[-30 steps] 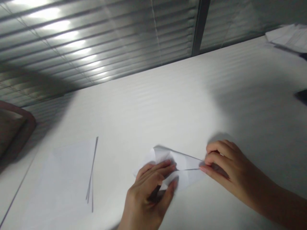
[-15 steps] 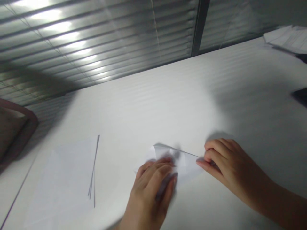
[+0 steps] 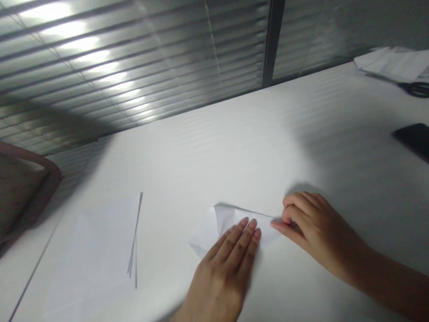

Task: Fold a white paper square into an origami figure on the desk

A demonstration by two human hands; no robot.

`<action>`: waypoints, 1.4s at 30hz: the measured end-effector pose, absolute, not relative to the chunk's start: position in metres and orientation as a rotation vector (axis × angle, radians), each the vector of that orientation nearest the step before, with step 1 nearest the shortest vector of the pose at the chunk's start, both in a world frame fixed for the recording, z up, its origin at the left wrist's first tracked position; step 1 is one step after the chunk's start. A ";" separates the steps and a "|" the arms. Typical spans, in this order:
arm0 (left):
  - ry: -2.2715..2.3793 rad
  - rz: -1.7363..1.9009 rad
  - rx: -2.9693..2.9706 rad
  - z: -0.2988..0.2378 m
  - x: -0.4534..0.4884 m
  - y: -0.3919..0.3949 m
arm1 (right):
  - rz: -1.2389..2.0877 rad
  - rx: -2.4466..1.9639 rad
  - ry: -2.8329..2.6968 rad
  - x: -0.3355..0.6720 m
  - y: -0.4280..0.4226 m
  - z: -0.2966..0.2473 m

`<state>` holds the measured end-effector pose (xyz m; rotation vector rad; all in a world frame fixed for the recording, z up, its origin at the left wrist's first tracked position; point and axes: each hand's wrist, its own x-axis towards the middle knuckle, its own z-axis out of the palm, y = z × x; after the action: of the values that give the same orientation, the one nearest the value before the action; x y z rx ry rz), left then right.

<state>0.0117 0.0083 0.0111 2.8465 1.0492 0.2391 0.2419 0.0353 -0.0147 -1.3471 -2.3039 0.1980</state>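
A folded sheet of white paper lies on the white table in front of me, its left part creased and slightly raised. My left hand rests flat on the middle of it, fingers stretched out and side by side, covering part of the folds. At the paper's right end, my right hand pinches the corner between thumb and bent fingers. The upper edge of the paper runs straight toward that pinch.
A stack of white paper sheets lies at the left. Farther left is a bag-like object with a pinkish rim. At the right are a dark flat object, black-handled scissors and loose papers. Window blinds border the table's back.
My left hand has gone from curled fingers to lying flat on the paper, a little farther right. My right hand still pinches the corner. The camera view has shifted slightly.
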 end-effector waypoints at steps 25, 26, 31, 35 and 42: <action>1.042 0.311 2.828 0.013 0.014 0.010 | 0.356 -1.426 -2.178 0.267 0.034 -0.020; 1.036 0.306 2.835 0.013 0.013 0.011 | 0.369 -1.430 -2.173 0.268 0.034 -0.021; 1.008 0.281 2.888 0.013 0.012 0.012 | 0.475 -1.445 -2.116 0.274 0.035 -0.020; 1.005 0.306 2.885 0.011 0.013 0.012 | 0.447 -1.405 -2.019 0.278 0.030 -0.014; 1.033 0.332 2.862 0.011 0.012 0.011 | 0.297 -1.064 -2.451 0.255 0.010 -0.001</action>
<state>0.0122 0.0106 0.0108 2.8616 1.0326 0.3318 0.2551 0.0095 -0.0009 -1.0636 -2.4507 0.2971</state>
